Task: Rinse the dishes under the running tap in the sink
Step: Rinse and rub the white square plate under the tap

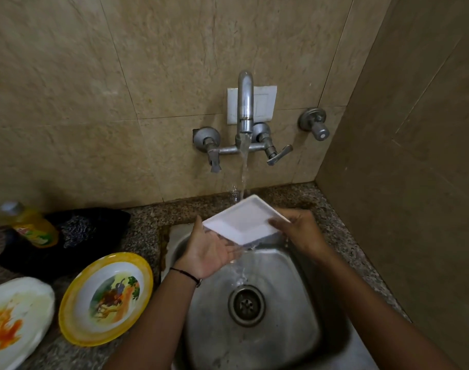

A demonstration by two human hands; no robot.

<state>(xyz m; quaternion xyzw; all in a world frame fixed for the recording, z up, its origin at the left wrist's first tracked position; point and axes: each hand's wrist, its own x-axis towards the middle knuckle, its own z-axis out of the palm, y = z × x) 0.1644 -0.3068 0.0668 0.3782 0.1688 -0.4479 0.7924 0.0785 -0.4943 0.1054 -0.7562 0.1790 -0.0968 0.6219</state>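
White square plate [238,222] is mid-rinse, tilted under the running tap [245,102] over the sink [295,329]. Right hand [300,231] pinches its edge, left hand [209,252] lies flat-fingered underneath. Next up, probably the yellow-rimmed plate [106,297].

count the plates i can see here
3. The white square plate is held over the sink; the yellow-rimmed plate sits on the counter beside it; the stained white plate lies at the left edge, partly cut off. More may be hidden.

We see a yellow soap bottle [33,226] beside a dark cloth [99,231] on the counter [145,228], and a switch plate [265,102] on the wall [121,76].
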